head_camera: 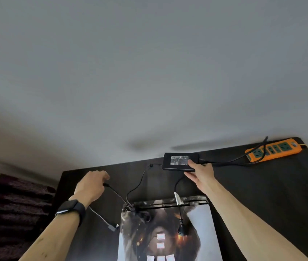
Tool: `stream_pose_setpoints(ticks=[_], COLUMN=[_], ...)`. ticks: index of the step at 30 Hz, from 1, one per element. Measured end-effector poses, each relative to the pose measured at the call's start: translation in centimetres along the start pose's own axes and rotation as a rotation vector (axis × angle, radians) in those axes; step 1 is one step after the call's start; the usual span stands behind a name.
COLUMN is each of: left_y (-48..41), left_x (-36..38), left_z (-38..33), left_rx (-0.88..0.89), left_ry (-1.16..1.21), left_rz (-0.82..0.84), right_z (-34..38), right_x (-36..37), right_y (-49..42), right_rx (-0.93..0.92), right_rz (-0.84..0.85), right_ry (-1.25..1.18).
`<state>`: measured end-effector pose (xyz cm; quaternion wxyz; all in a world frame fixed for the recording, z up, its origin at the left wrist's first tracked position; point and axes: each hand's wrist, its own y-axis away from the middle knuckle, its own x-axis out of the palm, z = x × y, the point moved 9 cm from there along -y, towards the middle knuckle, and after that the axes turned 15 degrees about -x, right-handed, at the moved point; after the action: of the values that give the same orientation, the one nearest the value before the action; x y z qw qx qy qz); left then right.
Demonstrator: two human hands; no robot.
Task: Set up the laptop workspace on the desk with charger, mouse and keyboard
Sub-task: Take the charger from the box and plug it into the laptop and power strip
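Right hand [200, 174] grips the brick [179, 161] at the far edge of the desk [262, 194], left hand [91, 183] pinches its cord [115, 193]. Cords loop across the closed laptop [168, 232], so a tug may drag the plug [181, 230] over it.

- Dim, flat light; my desk [262, 194] reads almost black under a grey wall [149, 63].
- Soft shadows smear the wall above the desk's far edge.
- Pale squares on the laptop lid [198, 223] blow out.
- Power strip [273, 149], far right corner, slightly blurred.

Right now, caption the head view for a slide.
Right hand holds charger brick over dark desk; left hand grips black cable.
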<state>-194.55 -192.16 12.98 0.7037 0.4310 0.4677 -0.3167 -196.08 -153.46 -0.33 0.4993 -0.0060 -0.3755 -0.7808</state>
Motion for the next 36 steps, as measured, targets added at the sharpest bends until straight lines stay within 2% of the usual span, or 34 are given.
stream_pose_setpoints(ticks=[4,7,9,14,19,21,23,25,30,32,36], left_y=[-0.8,-1.0,-1.6,-2.1,-2.2,-1.9,-1.6,-1.3,-0.6,-0.3,0.9], left_x=[3.4,5.8,7.7,11.2,12.1,12.4,12.7,12.6,12.6,12.2,11.6], left_z=[2.9,2.5,2.5,1.6,0.2,-0.2,-0.5,-0.7,-2.0,-3.7,-8.9], left_rx=[-0.059,-0.001,0.011,0.034,0.057,0.06,0.062,0.053,0.017,0.039,0.139], left_ry=[-0.019,-0.07,-0.048,0.134,0.211,0.212,0.232,0.244,0.101,0.039,0.059], left_rz=[0.002,-0.044,-0.017,0.062,0.046,0.032,0.008,-0.024,-0.067,-0.084,-0.056], right_z=[-4.2,-6.8,-8.1,-10.1,-7.2,-6.4,-6.3,-5.8,0.1,2.9,7.6], right_x=[2.8,4.8,5.6,3.7,2.3,1.4,-0.2,-1.9,-7.1,-11.1,-19.2], right_y=[-0.9,-1.6,-2.4,-3.3,-1.0,0.8,2.3,3.1,6.1,6.7,7.9], right_rx=[0.065,0.112,0.095,0.035,-0.294,-0.365,-0.33,-0.306,-0.5,-0.476,-0.45], right_rz=[0.019,0.035,0.032,0.029,0.054,0.036,0.033,0.017,-0.163,-0.261,-0.383], right_ry=[0.023,-0.028,0.038,0.541,1.334,1.526,1.646,1.698,1.653,1.673,1.738])
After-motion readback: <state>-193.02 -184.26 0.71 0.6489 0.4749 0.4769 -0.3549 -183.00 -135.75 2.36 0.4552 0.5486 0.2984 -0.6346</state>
